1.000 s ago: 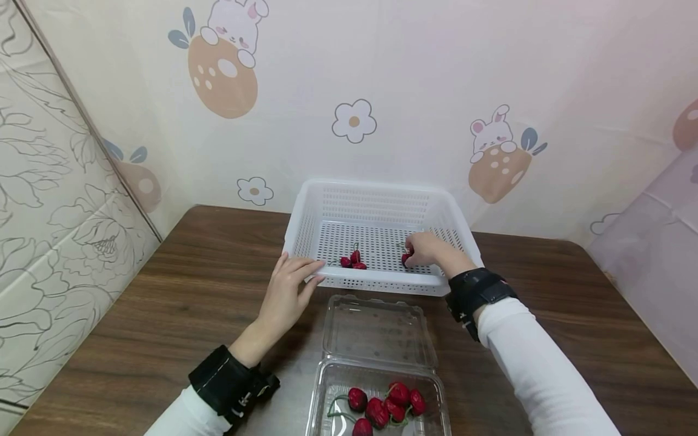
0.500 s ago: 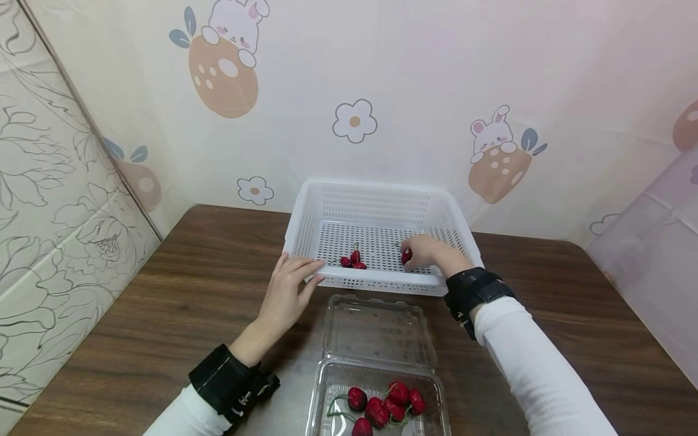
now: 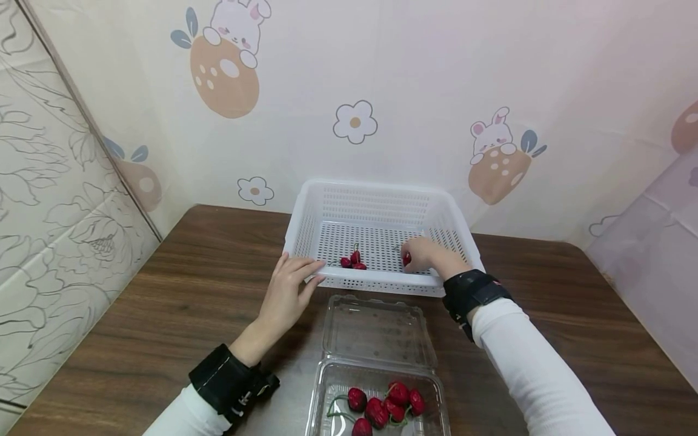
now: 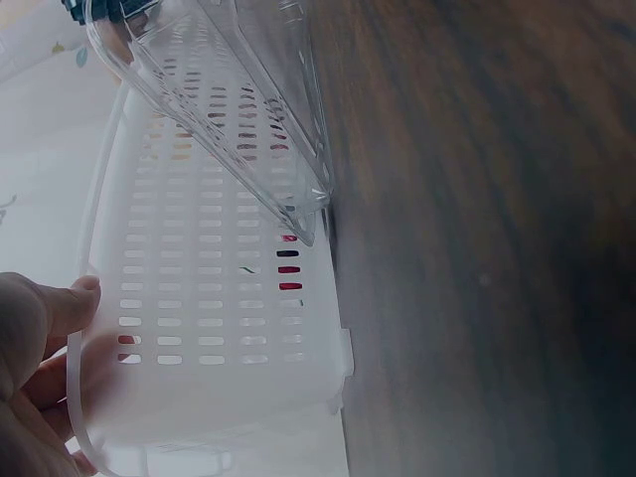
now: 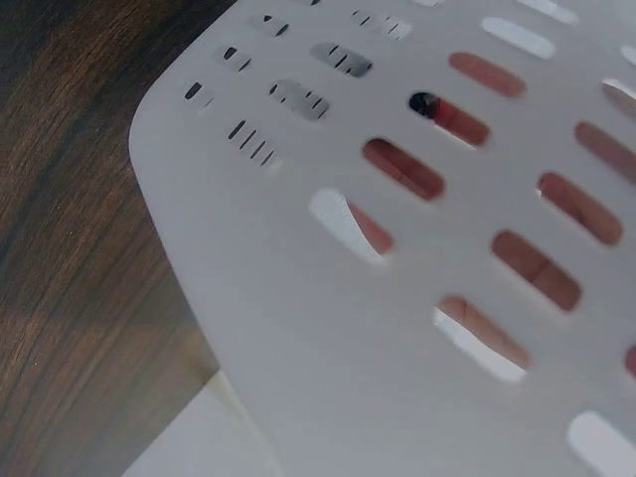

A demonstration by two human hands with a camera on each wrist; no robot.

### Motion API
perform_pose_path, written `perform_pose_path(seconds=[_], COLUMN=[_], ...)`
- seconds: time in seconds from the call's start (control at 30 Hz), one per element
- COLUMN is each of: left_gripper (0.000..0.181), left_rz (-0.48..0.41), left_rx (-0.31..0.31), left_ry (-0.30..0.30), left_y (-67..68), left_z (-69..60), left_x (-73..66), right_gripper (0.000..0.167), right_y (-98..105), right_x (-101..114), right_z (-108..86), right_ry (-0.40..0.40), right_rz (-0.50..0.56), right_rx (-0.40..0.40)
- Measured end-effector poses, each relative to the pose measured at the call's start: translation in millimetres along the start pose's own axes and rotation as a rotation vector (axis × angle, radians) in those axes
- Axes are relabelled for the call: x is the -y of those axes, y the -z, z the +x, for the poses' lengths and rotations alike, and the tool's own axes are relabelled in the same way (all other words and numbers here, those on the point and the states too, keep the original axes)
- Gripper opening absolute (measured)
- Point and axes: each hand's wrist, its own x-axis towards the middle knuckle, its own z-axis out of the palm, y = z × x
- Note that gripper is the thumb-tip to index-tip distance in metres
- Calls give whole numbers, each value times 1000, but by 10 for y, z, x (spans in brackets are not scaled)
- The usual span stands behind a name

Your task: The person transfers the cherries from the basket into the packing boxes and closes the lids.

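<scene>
Inside the white slotted basket (image 3: 382, 278), the right hand (image 3: 428, 254) pinches a dark red cherry (image 3: 406, 258) low over the floor at the front right. To its left, several cherries (image 3: 355, 257) lie together. The left hand (image 3: 285, 292) holds the basket's front left corner, thumb on one side of the rim and fingers on the other, as the left wrist view shows its thumb (image 4: 72, 303). In the right wrist view, the basket wall (image 5: 298, 328) covers most of the right hand, whose skin shows through the slots.
A clear plastic box (image 3: 322, 393) with several cherries (image 3: 377, 413) lies in front of the basket, its lid (image 3: 378, 333) folded open toward it. The brown wooden table (image 3: 163, 315) extends to both sides. A patterned wall covering (image 3: 414, 72) rises behind.
The right hand has shifted slightly left and closed around the cherry, which now shows less between its fingers. The left hand and basket have not visibly moved.
</scene>
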Motion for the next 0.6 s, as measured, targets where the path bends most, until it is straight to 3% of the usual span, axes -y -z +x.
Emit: perform_pose_path(seconds=[0.23,0.6], left_gripper=[26,26], left_rz=[3,6], left_rx=[-6,-7], left_ry=[0,-2], left_y=[-2,5], left_z=[-2,8], left_x=[8,-2], right_gripper=[6,4], right_y=[-33,-54], right_x=[16,1], right_z=[-18,-17], right_ry=[18,23], right_rz=[-3,2], right_rx=[-44,-63])
